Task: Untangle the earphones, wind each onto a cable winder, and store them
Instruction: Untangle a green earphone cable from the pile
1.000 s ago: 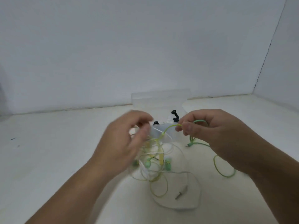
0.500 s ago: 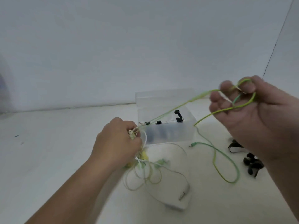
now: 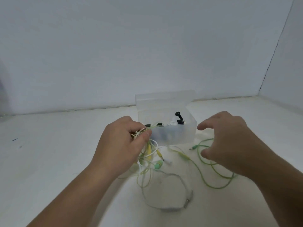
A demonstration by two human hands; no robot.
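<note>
My left hand (image 3: 121, 145) grips a knot of tangled white, yellow and green earphone cables (image 3: 148, 154) just above the table, in front of a clear plastic box (image 3: 173, 136). A mint-green earbud (image 3: 158, 165) and a yellow plug (image 3: 160, 156) hang below the knot. A green cable (image 3: 203, 176) trails right in loops on the table, its plug (image 3: 193, 147) lying loose. My right hand (image 3: 229, 141) hovers over those loops with fingers spread, holding nothing. A white cable with a silver plug (image 3: 186, 204) loops toward me.
The clear box holds black and white items, among them a black earbud piece (image 3: 178, 117) sticking up. Its lid (image 3: 164, 98) stands raised behind it. White walls close the table at the back and right.
My right hand let go of the green cable and came down from its raised position to just above the table. The green cable now lies slack on the surface. My left hand keeps its hold.
</note>
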